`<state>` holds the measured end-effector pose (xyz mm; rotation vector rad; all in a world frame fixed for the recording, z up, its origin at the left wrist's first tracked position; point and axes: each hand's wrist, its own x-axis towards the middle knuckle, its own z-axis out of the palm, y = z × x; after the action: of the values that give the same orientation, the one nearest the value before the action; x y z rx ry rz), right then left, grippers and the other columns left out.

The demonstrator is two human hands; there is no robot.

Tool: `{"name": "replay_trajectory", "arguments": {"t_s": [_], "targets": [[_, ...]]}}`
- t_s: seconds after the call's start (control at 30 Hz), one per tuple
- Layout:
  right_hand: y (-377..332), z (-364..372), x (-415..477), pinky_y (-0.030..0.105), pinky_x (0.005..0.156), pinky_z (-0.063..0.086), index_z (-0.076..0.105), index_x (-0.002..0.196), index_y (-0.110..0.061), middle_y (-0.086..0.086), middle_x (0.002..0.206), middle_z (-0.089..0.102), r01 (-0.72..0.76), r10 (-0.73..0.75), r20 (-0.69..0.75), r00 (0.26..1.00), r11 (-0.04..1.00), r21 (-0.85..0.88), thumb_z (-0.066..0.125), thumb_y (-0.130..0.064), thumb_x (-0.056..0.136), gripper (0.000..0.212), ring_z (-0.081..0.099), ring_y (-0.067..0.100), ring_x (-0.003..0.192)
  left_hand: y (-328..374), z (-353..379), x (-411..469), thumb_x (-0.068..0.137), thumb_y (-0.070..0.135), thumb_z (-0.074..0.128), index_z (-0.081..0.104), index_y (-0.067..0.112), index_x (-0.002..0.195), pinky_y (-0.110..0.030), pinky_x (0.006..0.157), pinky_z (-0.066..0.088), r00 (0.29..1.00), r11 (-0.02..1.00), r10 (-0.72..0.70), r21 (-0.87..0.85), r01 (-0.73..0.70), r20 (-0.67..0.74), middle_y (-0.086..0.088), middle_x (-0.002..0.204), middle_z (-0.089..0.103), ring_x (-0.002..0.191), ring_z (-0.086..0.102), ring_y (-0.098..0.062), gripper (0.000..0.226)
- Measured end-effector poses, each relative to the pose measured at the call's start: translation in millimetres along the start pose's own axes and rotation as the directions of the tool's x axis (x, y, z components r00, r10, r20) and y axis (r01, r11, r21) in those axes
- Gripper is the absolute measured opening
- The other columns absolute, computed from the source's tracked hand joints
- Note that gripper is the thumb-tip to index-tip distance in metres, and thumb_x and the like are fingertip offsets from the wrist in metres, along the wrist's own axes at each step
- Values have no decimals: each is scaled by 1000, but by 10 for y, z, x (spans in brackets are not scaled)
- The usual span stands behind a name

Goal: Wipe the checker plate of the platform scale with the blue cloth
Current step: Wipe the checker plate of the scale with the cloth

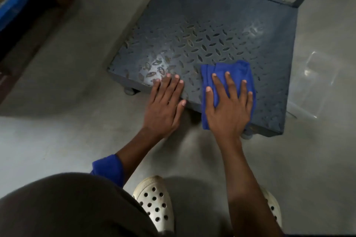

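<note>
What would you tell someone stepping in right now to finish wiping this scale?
Left hand: open, flat on the near edge of the checker plate, holding nothing.
Right hand: open, fingers spread, pressing the blue cloth on the plate's near right part; the cloth hangs over the near edge.
Done: how much is already clean cannot be told.
Left to do: probably the rest of the plate; brownish marks show just beyond the left fingertips.

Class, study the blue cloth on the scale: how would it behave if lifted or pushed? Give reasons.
Probably floppy: the blue cloth lies folded and its near edge droops over the front rim of the checker plate. Likely light: the flat right hand covers most of it. It may snag rather than glide on the raised pattern.
</note>
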<state>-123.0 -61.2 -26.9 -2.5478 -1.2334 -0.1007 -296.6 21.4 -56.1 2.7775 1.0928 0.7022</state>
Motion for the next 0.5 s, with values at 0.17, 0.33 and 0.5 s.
{"name": "replay_trajectory", "arguments": {"t_s": [0.17,0.33,0.5], "targets": [[-187,34,60,53,130,11,33,157,-54,-20,171,25,153,-156,91,984,987,47,26,-65,107,52,13,28,162,173,14,113,114,34,27,34,-1,163,-61,129,20,992,995,30,88,-41,123,-20,172,29,163,18,-37,60],[543,-140,54,50,129,17,43,151,-55,-19,167,34,51,-52,3,999,995,86,30,-68,105,49,21,26,160,250,-95,388,107,52,11,18,8,169,-62,131,9,927,986,64,117,-115,370,-24,176,9,164,6,-41,77],[611,-196,140,57,129,12,43,152,-54,-16,170,29,-166,166,1,986,985,42,30,-65,103,52,15,30,162,337,-91,721,96,67,-1,10,9,170,-56,133,4,868,978,73,136,-160,492,-26,175,4,164,2,-42,95]]}}
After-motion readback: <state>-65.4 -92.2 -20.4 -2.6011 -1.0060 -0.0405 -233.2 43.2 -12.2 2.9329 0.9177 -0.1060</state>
